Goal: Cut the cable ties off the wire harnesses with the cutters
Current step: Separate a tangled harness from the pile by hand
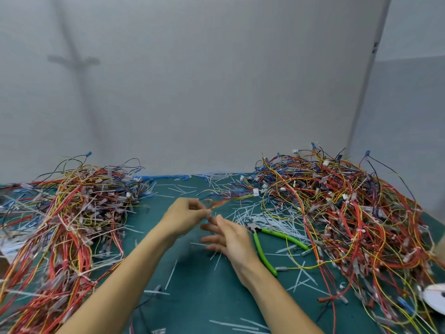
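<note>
My left hand [186,219] pinches the end of a thin wire harness [231,197] above the green mat; the harness runs up and right toward the right pile. My right hand [228,239] is just below and right of it, fingers spread and blurred, its index fingertip and thumb near the pinched end; whether it grips anything there is unclear. The green-handled cutters [265,242] lie open on the mat just right of my right hand, untouched. Cut white cable ties [255,216] lie scattered around them.
A big pile of red, yellow and blue harnesses [65,225] fills the left side, another pile [356,213] the right. The green mat [192,297] shows between my forearms. A white roll [435,297] sits at the right edge. A grey wall stands behind.
</note>
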`<state>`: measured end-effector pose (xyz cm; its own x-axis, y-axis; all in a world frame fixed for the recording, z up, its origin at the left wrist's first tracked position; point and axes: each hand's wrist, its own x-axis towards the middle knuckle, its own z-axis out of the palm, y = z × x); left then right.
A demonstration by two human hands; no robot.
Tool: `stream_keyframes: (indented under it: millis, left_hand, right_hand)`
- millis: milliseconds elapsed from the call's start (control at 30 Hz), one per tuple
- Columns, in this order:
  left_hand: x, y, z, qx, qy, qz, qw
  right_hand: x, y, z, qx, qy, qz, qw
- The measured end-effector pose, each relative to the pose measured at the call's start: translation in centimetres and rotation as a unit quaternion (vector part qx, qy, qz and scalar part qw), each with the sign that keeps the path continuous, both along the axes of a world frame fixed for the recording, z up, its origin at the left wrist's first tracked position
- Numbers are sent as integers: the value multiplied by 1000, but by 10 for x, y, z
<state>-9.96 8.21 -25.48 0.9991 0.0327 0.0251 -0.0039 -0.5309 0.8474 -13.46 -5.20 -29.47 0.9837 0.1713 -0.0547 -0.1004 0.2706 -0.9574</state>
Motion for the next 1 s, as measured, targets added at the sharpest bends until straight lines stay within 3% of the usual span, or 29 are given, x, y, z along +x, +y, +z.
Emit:
stream_keyframes:
  millis: [67,233,333,400,533,800,1000]
  left_hand:
    - [-7,-6,-4,-2,-16,-33,999]
    - [-7,-8,1,105,-31,-69,992]
    - [-5,-4,15,48,-4,-123,991]
    - [-6,0,21,18,-35,-96,995]
    - [-4,21,21,67,-126,0,990]
    - [-1,79,-10,14,76,11,997]
    - [1,99,-17,-39,57,56,996]
  right_hand:
    - [-1,2,1,-3,-5,-8,1000]
    - [0,1,-1,37,43,-47,997]
    - [1,1,-2,67,63,-48,995]
    - [2,1,0,86,60,-52,993]
    - [2,1,8,107,6,-75,991]
    - [0,-12,33,94,-98,-135,981]
    - [0,-9,40,90,-142,-154,974]
